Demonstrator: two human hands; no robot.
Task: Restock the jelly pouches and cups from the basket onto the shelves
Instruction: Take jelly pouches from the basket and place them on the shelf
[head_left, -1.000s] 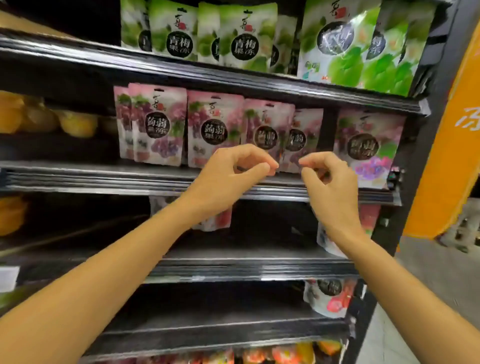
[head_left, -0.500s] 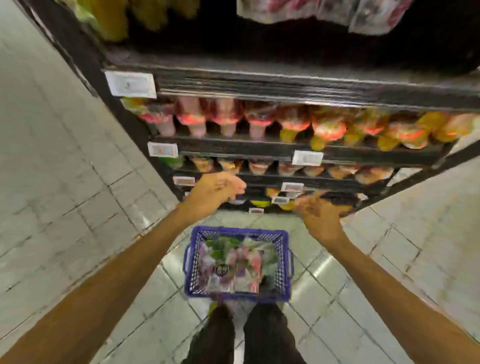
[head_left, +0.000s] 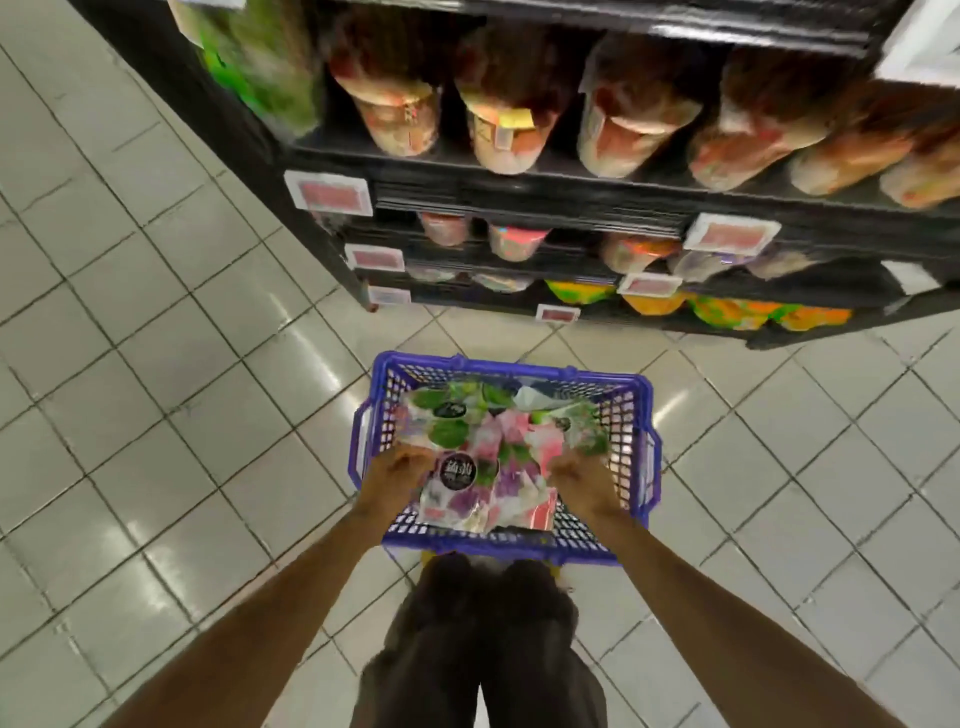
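A blue plastic basket (head_left: 511, 365) stands on the floor in front of my legs, filled with jelly pouches. On top lies a purple grape pouch (head_left: 480, 491) with a black round label. My left hand (head_left: 397, 470) grips its left edge with curled fingers. My right hand (head_left: 584, 480) grips its right side, fingertips hidden among pink pouches (head_left: 540, 441). Green pouches (head_left: 447, 418) lie further back in the basket. Jelly cups (head_left: 506, 140) line the black shelves (head_left: 519, 205) beyond the basket.
Red price tags (head_left: 335, 193) hang on the shelf fronts. Orange and green cups (head_left: 727, 312) fill the lowest shelf. Pale floor tiles (head_left: 156, 364) spread to the left and right of the basket. My dark trouser legs (head_left: 483, 649) stand just behind it.
My view dropped from the upper pouch shelves to the floor. Both hands came down from the shelf into the basket and took hold of the purple grape pouch.
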